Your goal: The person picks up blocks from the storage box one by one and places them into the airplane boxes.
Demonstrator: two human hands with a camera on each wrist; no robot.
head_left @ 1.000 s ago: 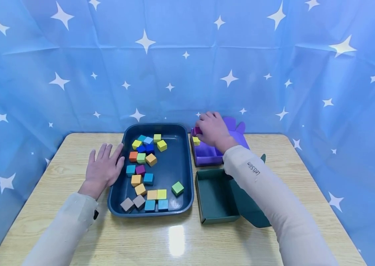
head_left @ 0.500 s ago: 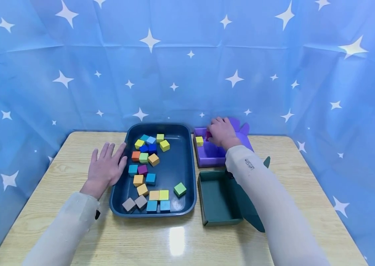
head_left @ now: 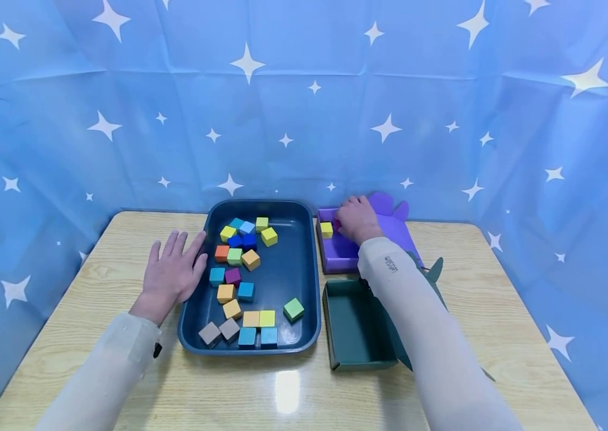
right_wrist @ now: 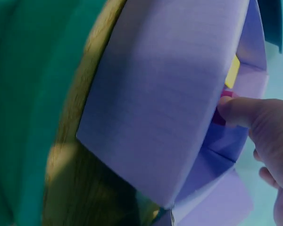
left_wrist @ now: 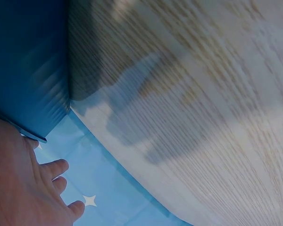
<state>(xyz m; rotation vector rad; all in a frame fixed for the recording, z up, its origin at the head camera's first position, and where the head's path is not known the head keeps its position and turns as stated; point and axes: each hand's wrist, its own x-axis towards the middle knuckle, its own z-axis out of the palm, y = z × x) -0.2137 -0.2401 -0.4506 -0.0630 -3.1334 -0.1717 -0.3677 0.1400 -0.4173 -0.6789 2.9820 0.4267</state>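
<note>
My right hand [head_left: 359,218] reaches into the open purple box [head_left: 339,264] at the back right and pinches a magenta cube [right_wrist: 219,118]. The thumb presses one side of this cube in the right wrist view; the fingers' grip on its far side is hidden. Beside it in the box sits a yellow cube [head_left: 327,230]. My left hand [head_left: 172,272] lies with straight, spread fingers at the left edge of the dark blue tray [head_left: 293,257]; its fingertips touch or nearly touch the rim. Several cubes in many colours, such as a green cube [head_left: 293,309], lie in the tray.
A dark green box [head_left: 360,329] stands open in front of the purple one, its lid folded out to the right under my forearm. The purple lid [head_left: 395,230] lies folded back to the right. A starry blue curtain [head_left: 304,120] hangs behind the wooden table [head_left: 218,395].
My right hand has carried the magenta cube from the purple box's back left corner rightward, then lower inside the box. The view has shifted slightly; the left hand stays by the tray.
</note>
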